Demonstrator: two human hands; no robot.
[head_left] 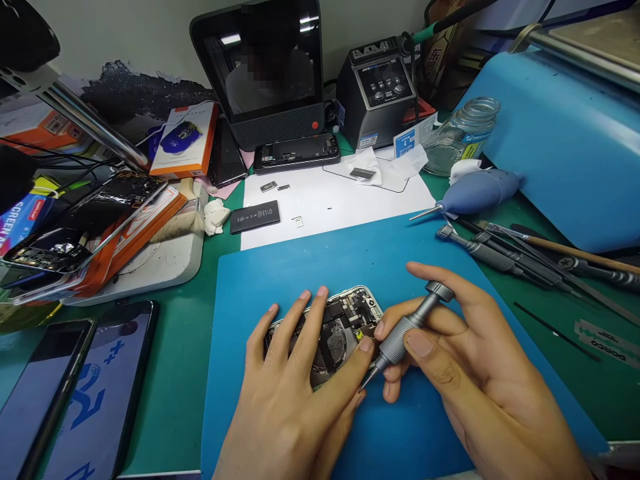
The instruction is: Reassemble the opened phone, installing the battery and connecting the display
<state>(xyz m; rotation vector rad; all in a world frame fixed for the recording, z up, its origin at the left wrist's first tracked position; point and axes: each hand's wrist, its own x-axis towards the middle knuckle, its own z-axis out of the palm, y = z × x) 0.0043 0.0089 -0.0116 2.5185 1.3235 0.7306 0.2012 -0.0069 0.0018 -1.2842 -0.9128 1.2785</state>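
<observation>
An opened phone [336,337] lies tilted on the blue mat, its inner parts exposed. My left hand [295,393] spreads across it from the left, fingers over the frame and gripping its edges, which hides much of the phone. Between the thumb and fingers of my right hand [465,353] is a grey metal screwdriver [400,337]. Its thin tip points down and left to the phone's near right edge, close to my left thumb. Whether the tip touches a screw is too small to make out.
A battery [255,217] and small parts lie on white paper [340,207] behind the blue mat [240,280]. At right are a blue air blower [475,190], screwdrivers [495,257], a razor blade [607,343] and a glass jar [463,137]. Two phones [100,393] lie left.
</observation>
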